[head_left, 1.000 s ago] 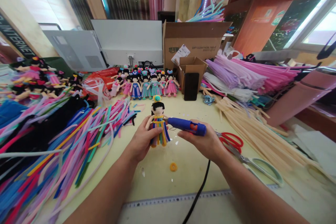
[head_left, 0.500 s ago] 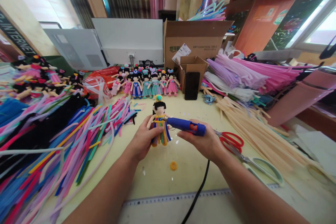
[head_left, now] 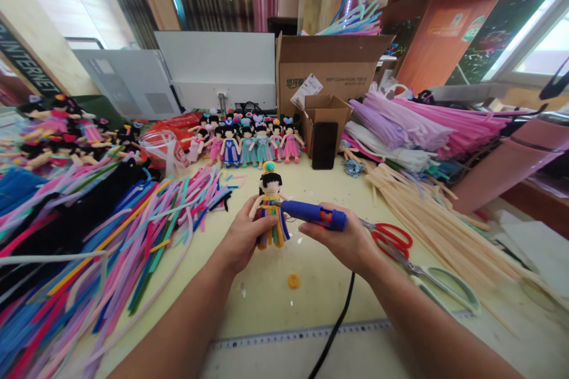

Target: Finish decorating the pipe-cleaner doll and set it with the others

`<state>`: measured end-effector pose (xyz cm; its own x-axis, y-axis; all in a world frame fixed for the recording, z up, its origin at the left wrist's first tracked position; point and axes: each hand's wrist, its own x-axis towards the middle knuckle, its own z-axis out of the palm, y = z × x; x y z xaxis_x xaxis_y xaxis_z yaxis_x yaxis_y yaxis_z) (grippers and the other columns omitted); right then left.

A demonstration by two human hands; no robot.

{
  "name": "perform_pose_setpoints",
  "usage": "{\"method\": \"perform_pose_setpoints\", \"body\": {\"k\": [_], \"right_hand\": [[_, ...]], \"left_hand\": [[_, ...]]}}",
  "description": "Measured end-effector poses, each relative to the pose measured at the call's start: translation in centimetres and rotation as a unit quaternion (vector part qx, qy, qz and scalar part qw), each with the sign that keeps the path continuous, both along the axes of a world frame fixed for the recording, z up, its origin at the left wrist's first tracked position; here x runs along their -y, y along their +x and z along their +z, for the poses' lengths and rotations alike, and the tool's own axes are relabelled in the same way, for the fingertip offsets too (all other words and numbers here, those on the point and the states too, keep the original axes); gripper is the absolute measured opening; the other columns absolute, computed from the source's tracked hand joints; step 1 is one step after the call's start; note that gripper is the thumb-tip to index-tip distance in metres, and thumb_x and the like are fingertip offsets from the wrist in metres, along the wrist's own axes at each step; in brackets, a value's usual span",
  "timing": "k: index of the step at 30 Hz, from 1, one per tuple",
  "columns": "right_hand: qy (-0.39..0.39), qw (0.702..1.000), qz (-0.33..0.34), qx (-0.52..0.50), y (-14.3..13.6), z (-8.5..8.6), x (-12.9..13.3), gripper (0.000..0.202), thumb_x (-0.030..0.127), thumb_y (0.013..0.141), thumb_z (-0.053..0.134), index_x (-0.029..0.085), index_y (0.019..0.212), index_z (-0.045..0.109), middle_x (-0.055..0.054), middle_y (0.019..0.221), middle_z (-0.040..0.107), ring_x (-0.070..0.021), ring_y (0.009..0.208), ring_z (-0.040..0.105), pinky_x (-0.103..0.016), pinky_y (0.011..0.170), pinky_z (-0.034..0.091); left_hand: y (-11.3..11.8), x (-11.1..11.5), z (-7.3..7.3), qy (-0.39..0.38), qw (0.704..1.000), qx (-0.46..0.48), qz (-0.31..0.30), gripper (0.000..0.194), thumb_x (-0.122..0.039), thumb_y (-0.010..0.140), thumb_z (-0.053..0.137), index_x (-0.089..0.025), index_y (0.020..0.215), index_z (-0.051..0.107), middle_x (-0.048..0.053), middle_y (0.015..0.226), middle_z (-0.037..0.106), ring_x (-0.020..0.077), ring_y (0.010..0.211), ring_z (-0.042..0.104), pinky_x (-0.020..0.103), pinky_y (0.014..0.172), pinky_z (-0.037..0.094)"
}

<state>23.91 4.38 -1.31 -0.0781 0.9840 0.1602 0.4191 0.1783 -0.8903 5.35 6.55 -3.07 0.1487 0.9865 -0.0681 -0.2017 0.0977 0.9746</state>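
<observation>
Upright above the table [head_left: 267, 305], a small doll [head_left: 271, 185] with black hair and a striped skirt is held in my left hand [head_left: 245, 234], the thumb across its skirt. My right hand [head_left: 344, 243] is wrapped round a blue glue gun [head_left: 313, 215]. The gun's tip points left and meets the front of the doll's waist, or sits just before it. Below the doll, a small yellow coil [head_left: 294, 280] lies on the table. A black cable [head_left: 334, 331] runs down from beneath my right hand.
Fuzzy coloured stems [head_left: 146, 219] cover the left side. Red-handled scissors [head_left: 391, 237] and green-handled scissors [head_left: 444, 284] lie right, beside beige stems [head_left: 418, 219]. Finished dolls [head_left: 249, 142], a black phone [head_left: 324, 145] and cardboard boxes [head_left: 333, 68] stand behind. A ruler [head_left: 302, 333] lies in front.
The glue gun and my right hand have shifted very slightly left. Both hands keep their hold.
</observation>
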Motion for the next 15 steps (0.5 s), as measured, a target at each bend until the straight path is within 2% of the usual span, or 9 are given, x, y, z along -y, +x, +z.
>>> {"method": "perform_pose_setpoints", "body": {"k": [7,15], "right_hand": [[0.004,1.000,0.001,-0.001,0.07,-0.06,-0.03,0.034,0.044,0.069,0.069,0.020,0.058,0.049,0.006,0.054,0.041,-0.0095,0.052,0.036,-0.025,0.048,0.028],[-0.009,1.000,0.001,-0.012,0.09,-0.16,-0.07,0.034,0.044,0.069,0.070,0.020,0.059,0.048,0.006,0.054,0.040,-0.0092,0.053,0.035,-0.025,0.049,0.027]], "left_hand": [[-0.03,0.00,-0.02,0.013,0.999,-0.035,0.005,0.042,-0.027,0.064,0.073,-0.018,0.101,0.055,-0.004,0.067,0.057,0.0062,0.044,0.047,0.018,0.037,0.031],[-0.12,-0.08,-0.15,0.013,0.998,-0.059,0.012,0.046,-0.028,0.064,0.073,-0.019,0.105,0.054,-0.005,0.067,0.056,0.0069,0.045,0.046,0.018,0.038,0.031]]}}
